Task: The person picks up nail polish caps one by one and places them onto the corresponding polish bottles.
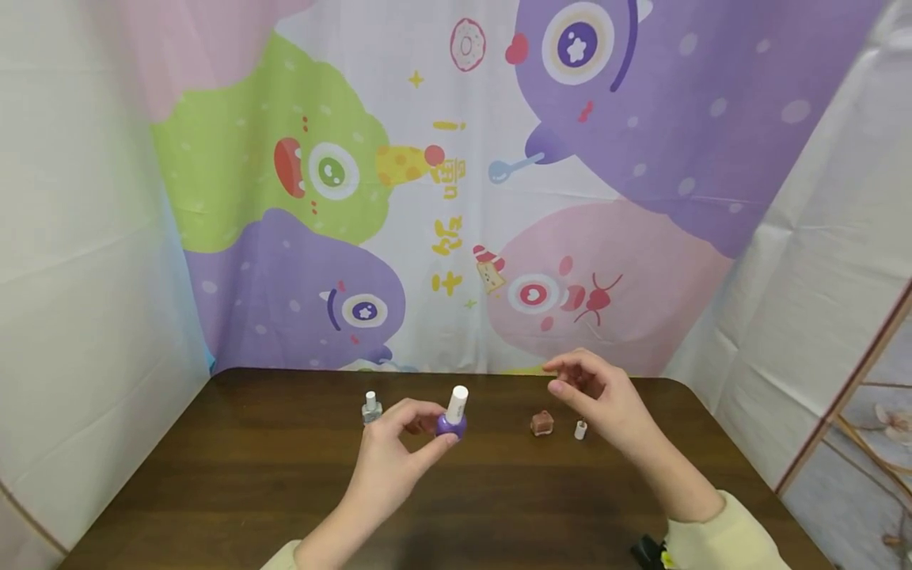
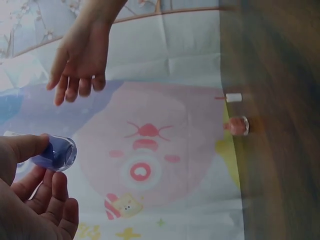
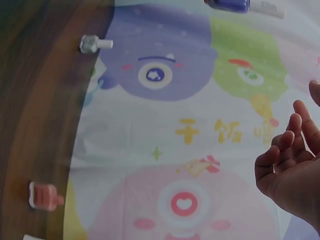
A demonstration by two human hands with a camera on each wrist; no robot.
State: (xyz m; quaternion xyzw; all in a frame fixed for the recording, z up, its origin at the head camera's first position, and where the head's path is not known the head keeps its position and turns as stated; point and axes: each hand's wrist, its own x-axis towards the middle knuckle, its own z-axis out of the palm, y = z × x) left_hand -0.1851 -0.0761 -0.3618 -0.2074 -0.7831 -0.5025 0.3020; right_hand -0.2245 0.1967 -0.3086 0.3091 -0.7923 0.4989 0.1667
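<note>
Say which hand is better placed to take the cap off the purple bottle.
Likely the right hand: it is raised and holds nothing, while the left hand grips the purple bottle and leaves its white cap exposed.

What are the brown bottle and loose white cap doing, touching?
Apart: the head view shows tabletop between the brown bottle and loose white cap.

The left hand pinches a white-capped purple bottle over the dark table. Farther left stands a silvery bottle. The right hand hovers, fingers loosely bent, near a brown bottle and, right of that, a white cap.
</note>
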